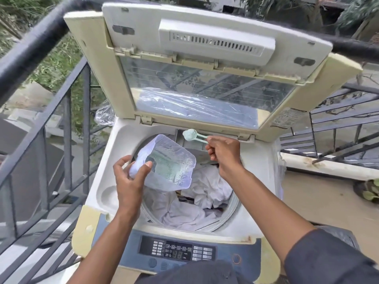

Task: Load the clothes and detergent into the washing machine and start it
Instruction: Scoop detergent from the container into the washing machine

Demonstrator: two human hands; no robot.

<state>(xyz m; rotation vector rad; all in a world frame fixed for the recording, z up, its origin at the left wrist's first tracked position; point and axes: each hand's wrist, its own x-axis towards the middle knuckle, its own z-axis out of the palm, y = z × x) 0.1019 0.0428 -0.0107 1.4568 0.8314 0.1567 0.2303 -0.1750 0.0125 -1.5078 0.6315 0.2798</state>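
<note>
**Q:** Status of the load, reading left to right across the frame?

**A:** Left of centre, my left hand (131, 177) grips the detergent container (171, 163), a clear plastic tub, thumb over its near rim and fingers curled beneath it. It is tilted above the drum opening. Pale green powder is visible inside.

**Q:** And the drum?

**A:** Centre frame, the washing machine (98, 181) stands with its lid (205, 64) raised to the top of the frame. The clothes (205, 191), mostly white fabric with darker pieces beneath, lie crumpled in the drum. I judge the loading step complete.

**Q:** Right of centre?

**A:** My right hand (224, 153) pinches the handle of the scoop (191, 134), a pale green measuring spoon heaped with powder. The bowl sits over the dispenser tray (190, 143) at the rear rim of the drum. My two hands are apart.

**Q:** Remaining steps?

**A:** As I judge it: tip the powder in, set the container aside, lower the lid, then use the control panel (178, 252) at lower centre. Its display shows digits, so power appears on.
</note>
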